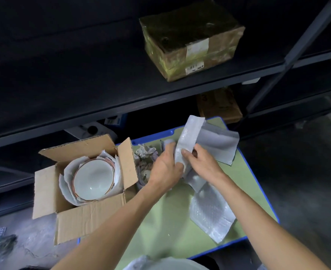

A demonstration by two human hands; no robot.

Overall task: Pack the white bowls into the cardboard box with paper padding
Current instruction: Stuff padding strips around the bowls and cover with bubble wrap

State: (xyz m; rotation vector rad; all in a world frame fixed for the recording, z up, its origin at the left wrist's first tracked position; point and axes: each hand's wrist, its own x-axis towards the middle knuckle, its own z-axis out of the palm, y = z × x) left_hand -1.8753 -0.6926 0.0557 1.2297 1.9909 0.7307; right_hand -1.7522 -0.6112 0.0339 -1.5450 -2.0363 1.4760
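Bubble wrap is being pinched by both left hand and right hand; loose folding risks bowls chipping in box.

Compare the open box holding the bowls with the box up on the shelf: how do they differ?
The open cardboard box has its flaps up, showing white bowls nested in paper; the shelf box is closed. The open one is plain and unlabelled, while the shelf box is wrapped in glossy tape with white labels. Both are brown cardboard.
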